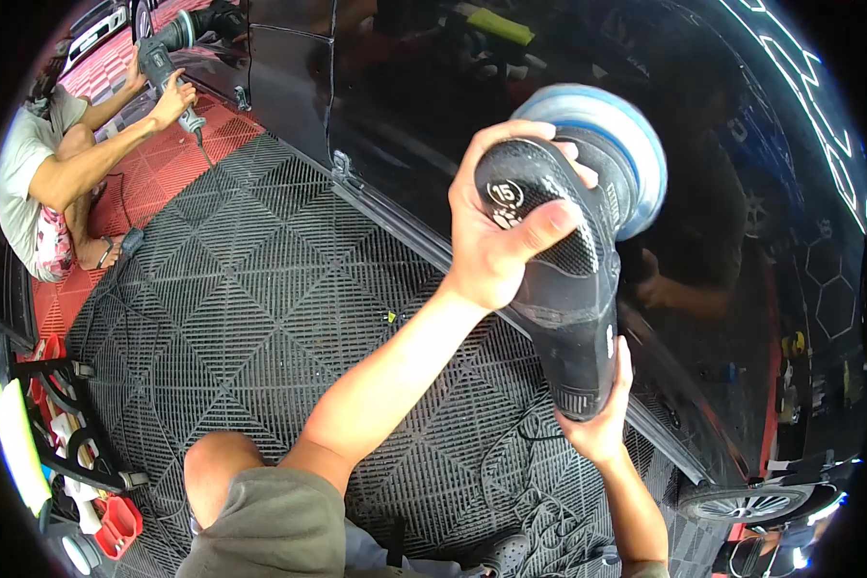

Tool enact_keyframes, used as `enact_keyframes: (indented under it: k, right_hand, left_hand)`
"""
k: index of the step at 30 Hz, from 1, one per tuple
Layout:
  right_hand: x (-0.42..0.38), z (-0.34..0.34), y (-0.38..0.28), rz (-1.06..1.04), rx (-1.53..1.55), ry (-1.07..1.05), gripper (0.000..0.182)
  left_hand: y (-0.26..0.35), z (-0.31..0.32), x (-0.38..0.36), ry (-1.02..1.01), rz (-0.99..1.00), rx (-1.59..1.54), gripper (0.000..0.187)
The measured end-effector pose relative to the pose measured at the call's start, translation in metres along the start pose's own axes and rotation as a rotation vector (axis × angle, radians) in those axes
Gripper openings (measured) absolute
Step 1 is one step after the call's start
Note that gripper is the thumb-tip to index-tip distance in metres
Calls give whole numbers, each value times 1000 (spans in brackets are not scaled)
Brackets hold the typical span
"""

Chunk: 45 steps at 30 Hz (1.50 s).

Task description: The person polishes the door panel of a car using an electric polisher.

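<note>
A black car polisher [559, 356] with "15" on its head is in both my hands. My left hand [501, 226] is wrapped over the polisher's head, thumb across the top. Lower down, my right hand [602, 414] grips the rear of the body from below and the right side. The round blue-and-white pad [645, 154] faces the glossy dark car door panel [414, 125] and seems to be against it; its edge looks blurred.
At the left, another person [58, 183] crouches by the car, holding a second polisher [164, 72]. Cables [539, 501] lie on the grey grid floor [289, 289]. A cart with red trays [120, 525] stands lower left. A car wheel [751, 503] is at lower right.
</note>
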State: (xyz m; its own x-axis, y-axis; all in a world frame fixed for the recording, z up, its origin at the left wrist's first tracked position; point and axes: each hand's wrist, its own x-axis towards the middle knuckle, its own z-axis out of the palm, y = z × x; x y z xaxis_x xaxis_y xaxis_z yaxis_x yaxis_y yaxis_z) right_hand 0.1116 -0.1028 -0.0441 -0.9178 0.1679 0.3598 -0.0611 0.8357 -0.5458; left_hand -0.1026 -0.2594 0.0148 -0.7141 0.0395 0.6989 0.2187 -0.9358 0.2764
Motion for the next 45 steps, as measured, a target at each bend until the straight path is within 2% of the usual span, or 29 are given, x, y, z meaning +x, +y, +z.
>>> enact_keyframes:
  k: [2, 4, 5, 6, 7, 10, 13, 21, 23, 27, 28, 29, 30, 32, 35, 36, 38, 40, 42, 43, 45]
  right_hand:
    - [7, 17, 5, -66, 34, 27, 114]
    - [14, 31, -1, -44, 6, 58, 113]
    - [17, 42, 1, -38, 87, 76, 113]
    - [24, 52, -4, -72, 95, 177, 107]
    - [28, 60, -7, -95, 100, 186, 107]
    - [42, 84, -9, -104, 202, 208, 103]
    - [55, 106, -9, -114, 174, 233, 103]
    - [80, 176, -18, -104, 335, 283, 112]
    - [86, 193, -19, -66, 383, 218, 120]
    - [99, 236, -22, -75, 427, 347, 120]
    - [104, 248, -24, -74, 525, 378, 119]
    - [107, 256, -26, -103, 476, 399, 118]
    - [112, 262, -31, -130, 425, 422, 117]
    - [119, 280, -36, -112, 437, 421, 117]
    - [133, 300, -44, -76, 458, 423, 116]
    - [139, 306, -47, -63, 470, 421, 116]
    - [150, 317, -52, -48, 491, 392, 115]
    - [159, 326, -55, -26, 519, 334, 113]
    - [171, 334, -56, -85, 506, 336, 111]
    - [175, 341, -54, -128, 489, 361, 111]
    - [181, 348, -52, -156, 465, 342, 111]
  left_hand:
    - [3, -7, 8, -46, 30, 24, 71]
    - [10, -12, 17, -99, 51, 109, 71]
    - [13, -15, 21, -119, 55, 138, 71]
    - [15, -18, 26, -140, 59, 165, 71]
    - [15, -22, 32, -166, 94, -10, 56]
    - [22, -37, 44, -203, 129, 57, 56]
    - [31, -53, 57, -245, 117, 92, 56]
    - [51, -68, 85, -431, 71, 275, 57]
    - [56, -66, 89, -485, 17, 255, 57]
    - [59, -74, 98, -576, -5, 234, 56]
    - [60, -80, 99, -611, -20, 239, 57]
    - [61, -85, 99, -621, -34, 240, 57]
    - [62, -92, 99, -644, -32, 281, 70]
    - [66, -109, 103, -677, -49, 317, 71]
    - [71, -128, 113, -690, 1, 329, 71]
    - [72, -132, 113, -617, -21, 293, 71]
    - [78, -145, 117, -600, -30, 341, 70]
    - [88, -162, 128, -681, 40, 501, 71]
    - [85, -176, 136, -655, 84, 315, 63]
    - [86, -182, 141, -668, 102, 313, 65]
    - [89, -190, 141, -552, 107, 336, 67]
